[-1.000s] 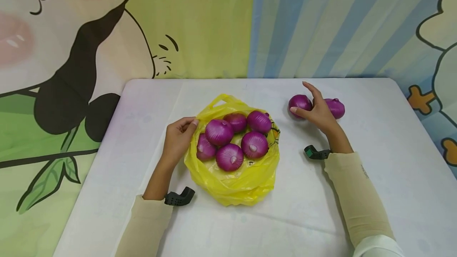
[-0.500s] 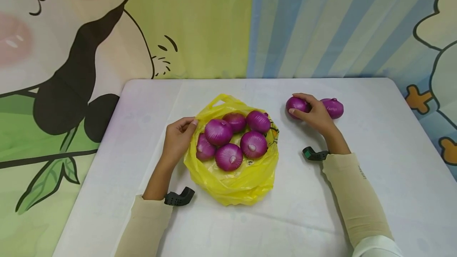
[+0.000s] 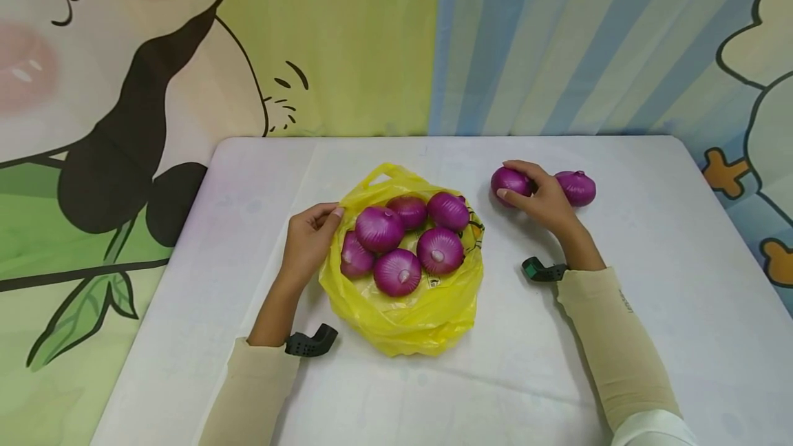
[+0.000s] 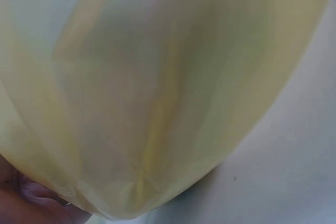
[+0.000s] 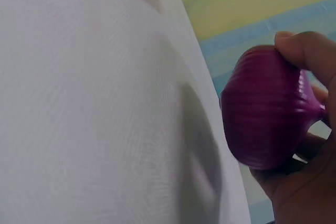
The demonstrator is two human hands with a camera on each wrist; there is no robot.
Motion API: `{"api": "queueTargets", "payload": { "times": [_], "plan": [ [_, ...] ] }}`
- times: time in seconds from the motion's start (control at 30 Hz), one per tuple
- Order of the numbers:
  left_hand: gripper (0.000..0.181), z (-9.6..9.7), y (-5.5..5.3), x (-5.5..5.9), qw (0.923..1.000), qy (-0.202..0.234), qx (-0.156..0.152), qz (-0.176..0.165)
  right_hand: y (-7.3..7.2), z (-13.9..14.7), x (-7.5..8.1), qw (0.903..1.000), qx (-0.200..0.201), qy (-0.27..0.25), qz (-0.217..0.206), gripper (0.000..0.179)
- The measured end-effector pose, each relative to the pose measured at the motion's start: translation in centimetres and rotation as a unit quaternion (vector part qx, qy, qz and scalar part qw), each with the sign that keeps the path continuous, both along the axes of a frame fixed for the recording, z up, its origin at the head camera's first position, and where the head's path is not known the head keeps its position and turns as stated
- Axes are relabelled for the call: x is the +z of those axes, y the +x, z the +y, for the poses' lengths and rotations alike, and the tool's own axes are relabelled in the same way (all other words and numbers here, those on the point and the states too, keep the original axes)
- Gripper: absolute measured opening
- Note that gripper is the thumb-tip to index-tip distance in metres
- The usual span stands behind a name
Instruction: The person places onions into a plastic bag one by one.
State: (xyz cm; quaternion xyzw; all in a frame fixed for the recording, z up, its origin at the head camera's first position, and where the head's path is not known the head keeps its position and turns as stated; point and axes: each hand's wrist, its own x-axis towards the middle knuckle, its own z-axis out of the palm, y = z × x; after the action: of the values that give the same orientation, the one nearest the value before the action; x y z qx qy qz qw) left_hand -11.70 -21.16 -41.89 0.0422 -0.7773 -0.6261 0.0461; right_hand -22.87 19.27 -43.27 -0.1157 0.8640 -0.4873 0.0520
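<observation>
A yellow plastic bag (image 3: 405, 336) stands wide-mouthed on the table with several red onions (image 3: 397, 272) inside. My left hand (image 3: 310, 239) pinches the bag's left rim between thumb and fingers. In the left wrist view the thin bag (image 4: 173, 98) fills most of the picture, and only part of that hand shows at the lower left. To the right of the bag, my right hand (image 3: 548, 204) grips a purple-red onion (image 3: 509, 186), thumb on the near side and fingers over the top. The right wrist view shows this onion (image 5: 265, 108) held between thumb and fingers.
Another red onion (image 3: 577, 188) lies just right of my right hand. Both onions are near the back edge of the white-covered table (image 3: 384, 405). A printed cartoon curtain (image 3: 359, 54) hangs behind it. Each wrist wears a small black device (image 3: 312, 341).
My right hand has closed its fingers on the onion and moved it slightly left, away from the other loose onion. The left hand and the bag have stayed in place.
</observation>
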Motion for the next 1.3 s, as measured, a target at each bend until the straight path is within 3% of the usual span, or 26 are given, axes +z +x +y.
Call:
{"api": "queueTargets", "payload": {
  "times": [0.3, 0.47, 0.73, 0.93, 1.1, 1.3],
  "plan": [
    [0.034, 0.0, 0.0, 0.0, 1.0000, -0.003, 0.002, 0.000, 1.2, -1.6, 2.1, 0.9975, 0.068, -0.015, -0.002, 0.056],
    [0.034, 0.0, 0.0, 0.0, 0.9999, -0.011, 0.004, -0.001, 2.1, -2.4, 3.6, 0.9973, 0.069, -0.024, -0.001, 0.054],
    [0.034, -0.1, 0.0, 0.1, 0.9999, -0.014, 0.004, -0.002, 1.4, -2.1, 2.5, 0.9917, 0.090, -0.090, 0.020, 0.053],
    [0.035, -0.1, 0.0, 0.1, 0.9999, -0.012, 0.004, -0.002, 1.8, -2.9, 2.9, 0.9755, 0.158, -0.147, 0.043, 0.052],
    [0.034, -0.1, 0.1, 0.1, 0.9999, -0.010, 0.003, -0.002, 2.2, -3.9, 3.5, 0.9594, 0.209, -0.187, 0.028, 0.050],
    [0.034, 0.0, 0.1, 0.1, 1.0000, -0.008, 0.000, 0.001, 2.6, -4.9, 4.2, 0.9392, 0.278, -0.201, 0.000, 0.050]
  ]
}}
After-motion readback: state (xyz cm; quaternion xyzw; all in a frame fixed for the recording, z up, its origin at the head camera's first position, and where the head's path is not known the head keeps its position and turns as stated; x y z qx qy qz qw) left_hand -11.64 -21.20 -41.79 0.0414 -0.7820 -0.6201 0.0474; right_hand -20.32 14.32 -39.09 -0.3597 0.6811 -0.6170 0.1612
